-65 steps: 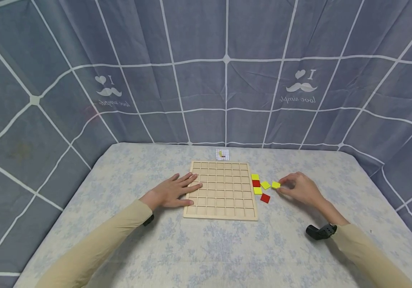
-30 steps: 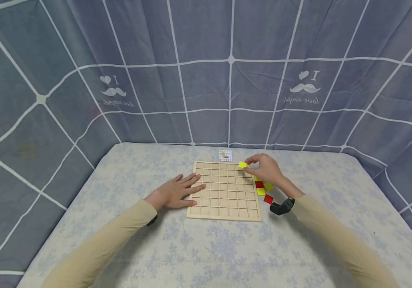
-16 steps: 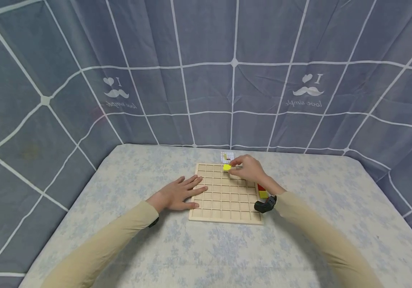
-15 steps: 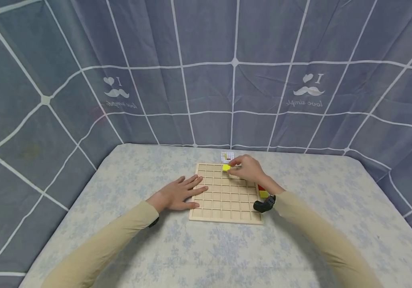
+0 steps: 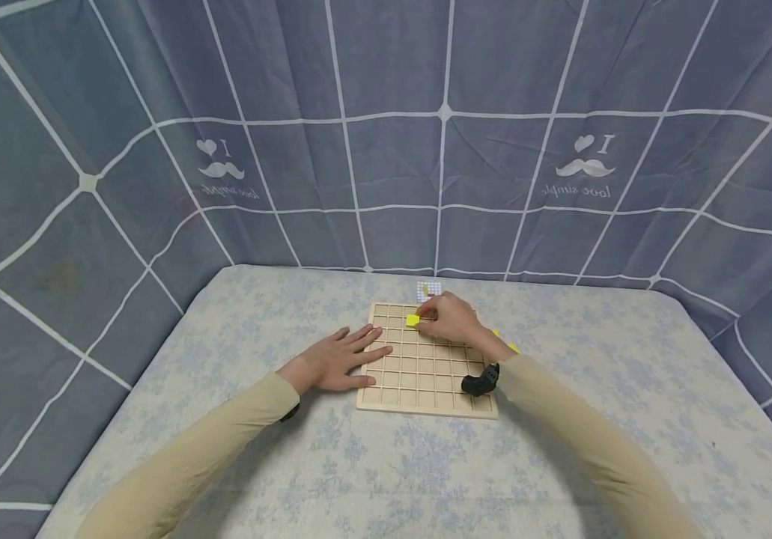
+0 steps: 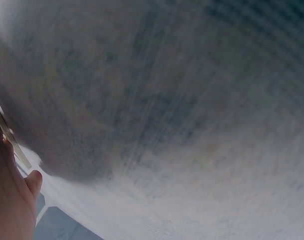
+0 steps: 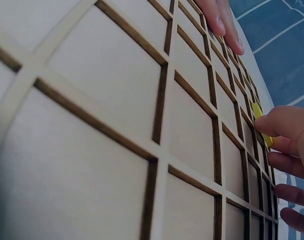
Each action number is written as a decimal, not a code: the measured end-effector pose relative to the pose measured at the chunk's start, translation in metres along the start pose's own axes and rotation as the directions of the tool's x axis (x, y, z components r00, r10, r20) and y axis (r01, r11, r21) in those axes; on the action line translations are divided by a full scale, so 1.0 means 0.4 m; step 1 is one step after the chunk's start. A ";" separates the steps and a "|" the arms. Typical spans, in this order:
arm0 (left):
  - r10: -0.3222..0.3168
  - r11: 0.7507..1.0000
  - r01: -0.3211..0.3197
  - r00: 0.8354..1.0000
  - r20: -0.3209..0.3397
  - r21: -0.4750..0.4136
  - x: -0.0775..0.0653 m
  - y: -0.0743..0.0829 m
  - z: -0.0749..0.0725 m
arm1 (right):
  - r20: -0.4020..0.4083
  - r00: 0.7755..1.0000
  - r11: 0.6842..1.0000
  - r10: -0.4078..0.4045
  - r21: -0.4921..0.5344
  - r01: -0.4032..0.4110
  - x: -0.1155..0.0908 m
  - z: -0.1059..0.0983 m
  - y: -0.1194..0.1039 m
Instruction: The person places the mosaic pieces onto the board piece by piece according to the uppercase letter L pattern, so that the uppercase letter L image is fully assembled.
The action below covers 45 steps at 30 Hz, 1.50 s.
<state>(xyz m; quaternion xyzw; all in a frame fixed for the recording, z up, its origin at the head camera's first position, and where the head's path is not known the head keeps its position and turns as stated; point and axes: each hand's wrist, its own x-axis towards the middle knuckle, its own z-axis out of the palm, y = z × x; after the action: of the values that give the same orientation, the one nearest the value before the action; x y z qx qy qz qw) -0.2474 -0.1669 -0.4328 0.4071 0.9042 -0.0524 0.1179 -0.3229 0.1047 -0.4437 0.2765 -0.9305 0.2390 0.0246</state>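
Observation:
A wooden grid board (image 5: 419,382) lies on the table, its square cells divided by thin raised strips. My right hand (image 5: 451,318) pinches a yellow square tile (image 5: 412,320) between thumb and fingers over the board's far rows. In the right wrist view the yellow tile (image 7: 262,124) stands tilted against the grid; whether it touches a cell's floor I cannot tell. My left hand (image 5: 335,361) rests on the board's left edge with fingers spread and straight. In the left wrist view only part of the left hand (image 6: 14,200) shows beside the board's edge.
Behind the board lies a small printed grid card (image 5: 429,289), partly covered by the right hand. Past the board's right side, bits of yellow tile (image 5: 514,348) peek out around the right forearm, which hides the rest there. A grey-blue curtain (image 5: 386,165) surrounds the patterned tablecloth (image 5: 386,479).
My right hand picked up a yellow tile right of the board, carried it left across the far edge, and lowered it toward the far rows. The left hand stayed on the board.

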 end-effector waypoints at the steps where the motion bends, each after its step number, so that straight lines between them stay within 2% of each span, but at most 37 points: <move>1: -0.001 1.000 0.001 1.000 0.004 0.000 0.001 0.001 0.001 | -0.003 1.000 1.000 -0.006 -0.004 0.006 -0.001 0.002 0.000; 15: -0.025 0.999 0.025 0.999 0.021 0.031 0.011 -0.004 0.019 | 0.012 1.000 1.000 -0.001 -0.003 0.001 -0.004 0.014 -0.005; 22: -0.002 1.000 0.002 1.000 -0.005 0.028 0.008 -0.004 0.012 | 0.022 1.000 1.000 0.008 -0.001 -0.008 0.004 0.011 -0.004; 31: -0.011 0.999 0.010 1.000 0.022 0.035 0.004 0.004 0.003 | 0.013 0.999 0.999 -0.043 0.024 0.042 0.001 0.010 -0.002; 34: -0.009 0.999 0.009 1.000 0.023 0.040 0.003 0.005 0.000 | 0.014 1.000 0.999 -0.017 0.030 0.016 -0.002 0.005 -0.004; 39: -0.022 0.998 0.020 0.999 0.027 0.059 0.005 0.004 0.000 | -0.013 0.998 0.998 0.057 0.026 -0.057 -0.013 -0.013 -0.005; 45: -0.029 0.997 0.027 0.999 0.028 0.068 0.008 0.001 0.006 | -0.118 0.993 0.999 0.022 0.029 -0.019 -0.029 -0.045 0.015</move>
<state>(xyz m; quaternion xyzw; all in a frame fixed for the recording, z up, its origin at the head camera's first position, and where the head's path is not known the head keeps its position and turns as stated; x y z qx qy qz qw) -0.2489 -0.1650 -0.4357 0.3973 0.9057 -0.0906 0.1165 -0.3177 0.1232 -0.4326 0.2526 -0.9268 0.2680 0.0735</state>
